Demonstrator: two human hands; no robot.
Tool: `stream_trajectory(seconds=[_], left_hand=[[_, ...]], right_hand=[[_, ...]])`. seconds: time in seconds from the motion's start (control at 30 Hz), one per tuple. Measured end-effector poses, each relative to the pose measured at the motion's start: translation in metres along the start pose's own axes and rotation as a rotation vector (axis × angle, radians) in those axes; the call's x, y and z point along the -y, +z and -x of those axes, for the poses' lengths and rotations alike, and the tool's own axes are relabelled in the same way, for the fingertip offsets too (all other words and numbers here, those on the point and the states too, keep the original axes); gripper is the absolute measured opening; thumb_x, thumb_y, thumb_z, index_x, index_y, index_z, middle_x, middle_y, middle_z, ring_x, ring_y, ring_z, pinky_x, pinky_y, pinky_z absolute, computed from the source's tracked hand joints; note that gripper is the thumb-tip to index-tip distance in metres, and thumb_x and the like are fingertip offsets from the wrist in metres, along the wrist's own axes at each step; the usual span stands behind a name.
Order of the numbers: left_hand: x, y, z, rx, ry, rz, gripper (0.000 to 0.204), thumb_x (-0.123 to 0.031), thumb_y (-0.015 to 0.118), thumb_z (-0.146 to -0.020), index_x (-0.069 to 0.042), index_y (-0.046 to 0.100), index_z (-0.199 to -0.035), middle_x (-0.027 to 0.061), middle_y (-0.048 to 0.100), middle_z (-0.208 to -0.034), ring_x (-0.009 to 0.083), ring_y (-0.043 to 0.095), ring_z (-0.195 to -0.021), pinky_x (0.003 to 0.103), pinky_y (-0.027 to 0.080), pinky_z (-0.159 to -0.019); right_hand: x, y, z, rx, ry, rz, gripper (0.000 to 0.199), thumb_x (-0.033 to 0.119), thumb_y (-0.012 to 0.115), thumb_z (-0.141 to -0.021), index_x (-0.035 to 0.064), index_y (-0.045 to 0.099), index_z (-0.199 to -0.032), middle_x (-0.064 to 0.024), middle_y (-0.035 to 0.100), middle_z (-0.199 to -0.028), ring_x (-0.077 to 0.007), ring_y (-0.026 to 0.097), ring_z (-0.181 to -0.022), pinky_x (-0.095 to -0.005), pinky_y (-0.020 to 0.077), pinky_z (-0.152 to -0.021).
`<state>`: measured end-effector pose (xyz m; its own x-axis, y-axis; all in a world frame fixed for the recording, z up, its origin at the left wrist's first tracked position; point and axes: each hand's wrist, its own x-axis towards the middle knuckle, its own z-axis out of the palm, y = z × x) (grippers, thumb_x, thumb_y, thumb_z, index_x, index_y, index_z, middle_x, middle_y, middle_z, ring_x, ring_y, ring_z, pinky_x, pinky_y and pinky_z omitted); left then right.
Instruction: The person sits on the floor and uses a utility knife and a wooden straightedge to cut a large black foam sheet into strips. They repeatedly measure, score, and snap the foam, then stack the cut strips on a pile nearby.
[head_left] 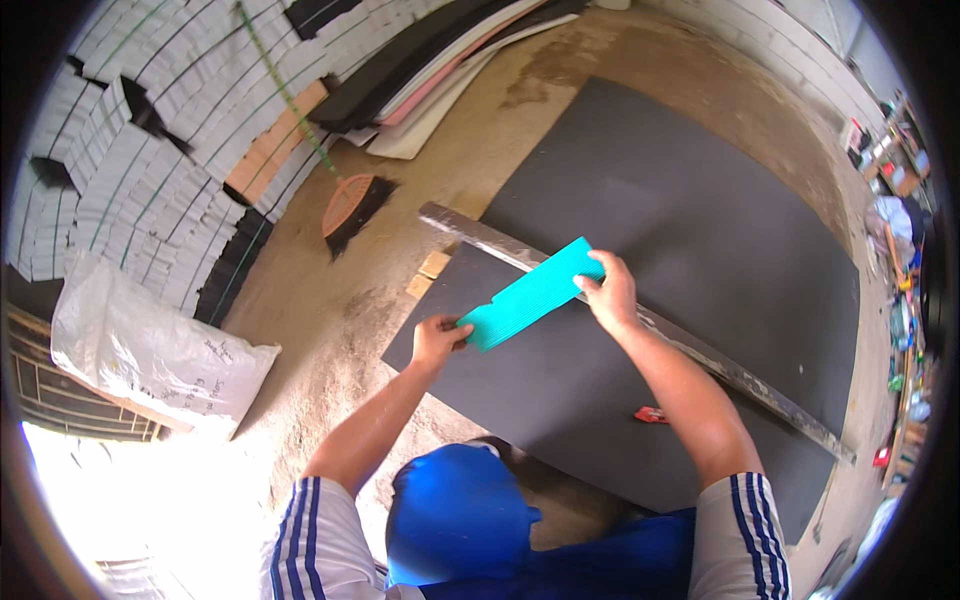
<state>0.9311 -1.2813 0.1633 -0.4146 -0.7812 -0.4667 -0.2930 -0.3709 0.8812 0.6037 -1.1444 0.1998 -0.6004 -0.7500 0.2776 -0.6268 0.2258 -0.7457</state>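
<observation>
A flat turquoise strip with fine ridges along it (535, 292) is held up over a large black sheet (690, 210), slanting from lower left to upper right. My left hand (438, 340) pinches its lower left end, thumb on top. At the upper right end, my right hand (610, 290) grips it between thumb and fingers. One small notch shows in the strip's upper edge. Behind the strip a long, worn straight bar (740, 378) lies diagonally across the black sheet, partly hidden by the strip and my right hand. A red cutter-like tool (650, 414) rests on the sheet beside my right forearm.
An orange broom (350, 205) leans against tall stacks of strapped white bundles (140, 190) on the left. Nearby sits a white sack (160, 345). Two small wooden blocks (430, 272) touch the sheet's left edge. Rolled sheets (430, 80) lie behind; cluttered shelves (905, 300) line the right.
</observation>
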Motion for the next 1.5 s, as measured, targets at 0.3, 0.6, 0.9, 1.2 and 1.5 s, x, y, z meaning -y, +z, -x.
stream_trajectory(seconds=[0.3, 0.6, 0.9, 1.2, 1.5], left_hand=[[0.109, -0.076, 0.033, -0.661, -0.07, 0.326, 0.041, -0.009, 0.09, -0.087, 0.013, 0.071, -0.116, 0.0146, 0.078, -0.102, 0.0186, 0.075, -0.087, 0.032, 0.064, -0.073], [0.154, -0.077, 0.017, -0.859, -0.112, 0.384, 0.043, -0.007, 0.092, -0.085, 0.007, 0.075, -0.123, 0.0128, 0.079, -0.105, 0.0173, 0.074, -0.088, 0.029, 0.061, -0.081], [0.155, -0.059, 0.02, -0.868, -0.036, 0.614, 0.057, -0.009, 0.084, -0.095, 0.008, 0.062, -0.145, 0.0168, 0.075, -0.123, 0.0199, 0.073, -0.106, 0.035, 0.062, -0.092], [0.162, -0.058, 0.015, -0.905, -0.037, 0.563, 0.051, -0.015, 0.084, -0.098, 0.007, 0.067, -0.141, 0.0078, 0.077, -0.105, 0.0115, 0.069, -0.09, 0.028, 0.059, -0.082], [0.129, -0.075, 0.011, -0.899, -0.034, -0.513, 0.058, -0.034, 0.088, -0.088, -0.01, 0.072, -0.138, 0.011, 0.074, -0.126, 0.0297, 0.065, -0.119, 0.046, 0.05, -0.104]], right_hand=[[0.052, 0.206, 0.009, 0.365, 0.045, 0.06, 0.062, 0.026, 0.087, -0.089, 0.0136, 0.064, -0.146, -0.013, 0.064, -0.148, -0.0368, 0.058, -0.131, -0.0472, 0.0482, -0.113], [0.055, 0.257, 0.008, 0.384, -0.101, 0.297, 0.069, 0.035, 0.09, -0.083, 0.0177, 0.066, -0.145, -0.0076, 0.067, -0.145, -0.0378, 0.061, -0.122, -0.0482, 0.0535, -0.106], [0.055, 0.254, 0.009, 0.439, -0.067, 0.389, 0.071, 0.037, 0.088, -0.087, 0.0212, 0.062, -0.151, -0.006, 0.064, -0.149, -0.0352, 0.061, -0.122, -0.0471, 0.0546, -0.105], [0.068, 0.253, 0.009, 0.466, -0.086, 0.438, 0.068, 0.041, 0.084, -0.09, 0.0203, 0.061, -0.151, -0.0055, 0.063, -0.151, -0.0356, 0.06, -0.125, -0.048, 0.0566, -0.103], [0.075, 0.246, 0.007, 0.534, 0.03, 0.581, 0.067, 0.045, 0.078, -0.095, 0.0254, 0.057, -0.155, -0.0014, 0.054, -0.16, -0.034, 0.056, -0.133, -0.0536, 0.0546, -0.099]])
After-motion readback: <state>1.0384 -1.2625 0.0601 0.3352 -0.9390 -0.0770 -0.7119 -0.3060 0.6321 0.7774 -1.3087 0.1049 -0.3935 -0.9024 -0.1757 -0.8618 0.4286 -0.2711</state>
